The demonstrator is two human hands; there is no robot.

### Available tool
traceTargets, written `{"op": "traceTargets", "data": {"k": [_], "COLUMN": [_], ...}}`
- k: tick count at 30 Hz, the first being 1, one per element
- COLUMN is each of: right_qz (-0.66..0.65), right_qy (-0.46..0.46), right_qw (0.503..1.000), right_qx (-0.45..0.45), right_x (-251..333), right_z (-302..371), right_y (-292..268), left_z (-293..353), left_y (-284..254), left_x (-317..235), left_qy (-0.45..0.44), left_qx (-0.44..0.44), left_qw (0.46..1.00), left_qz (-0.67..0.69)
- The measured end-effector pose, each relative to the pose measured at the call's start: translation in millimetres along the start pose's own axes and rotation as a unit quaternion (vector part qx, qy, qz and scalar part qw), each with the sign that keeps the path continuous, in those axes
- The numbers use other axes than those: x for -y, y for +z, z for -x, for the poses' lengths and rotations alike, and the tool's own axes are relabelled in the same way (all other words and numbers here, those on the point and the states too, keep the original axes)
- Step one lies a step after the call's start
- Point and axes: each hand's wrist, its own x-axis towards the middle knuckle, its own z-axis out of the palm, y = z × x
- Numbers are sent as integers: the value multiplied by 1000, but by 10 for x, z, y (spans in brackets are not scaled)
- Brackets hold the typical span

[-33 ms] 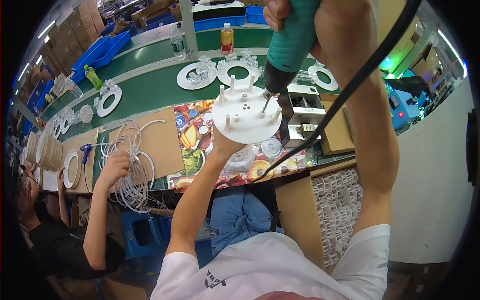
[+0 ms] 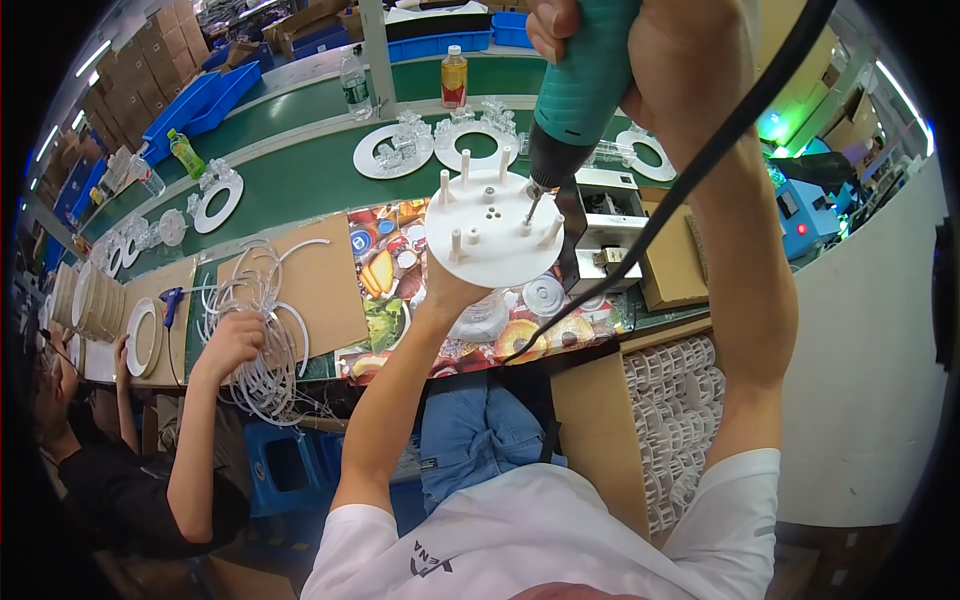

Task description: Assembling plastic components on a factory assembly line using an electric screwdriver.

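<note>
While the right hand (image 2: 690, 75) is wrapped firmly around a teal and black electric screwdriver (image 2: 585, 85), its bit (image 2: 535, 207) points down at the right part of a white disc (image 2: 480, 250); the disc is raised above a food-printed mat (image 2: 385, 275), its upright pegs facing up; the left hand (image 2: 455, 290) supports it from beneath, though the disc hides the fingers and I cannot tell how far they are closed. A black cable (image 2: 740, 122) runs slantwise across the view, in front of the right forearm and the metal-cased device (image 2: 608, 235) on the right; an open cardboard box (image 2: 675, 270) sits just beside that device. Below the disc, on the mat, lie a clear round part (image 2: 483, 318), partly covered, and a smaller translucent round piece (image 2: 543, 296); behind, white rings (image 2: 390, 174) with clear pieces lie on the green surface (image 2: 300, 165), and a yellow-and-red-labelled bottle (image 2: 454, 78) stands farther back. To the left, a co-worker's hand (image 2: 235, 340) touches a tangle of pale tubing (image 2: 270, 385); to the right, below the table edge, a carton holds white lattice-like parts (image 2: 675, 420).
</note>
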Motion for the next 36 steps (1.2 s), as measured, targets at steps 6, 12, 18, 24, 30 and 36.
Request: {"op": "traceTargets", "data": {"k": [6,12,18,24,30,36], "right_qz": [-10,2,7,-15,87,136], "right_qy": [18,18,40,-4,-81,72], "right_qw": [1000,999,999,1000,989,969], "right_qx": [-20,-42,-35,-27,-84,-192], "right_x": [-54,-86,-100,-59,-487,-1396], "right_z": [30,2,4,74,705,1653], "right_y": [-5,84,19,-126,-938,-1340], "left_z": [-148,-4,-19,-89,86,21], "left_y": [-36,-57,-28,-102,-253,-172], "left_x": [-397,-172,-63,-180,18,-35], "left_qy": [39,35,48,112,94,76], "left_qx": [-75,-50,-13,-20,2,93], "left_qw": [995,998,994,985,981,979], "left_qz": [54,-28,-94,-130,-169,-166]}}
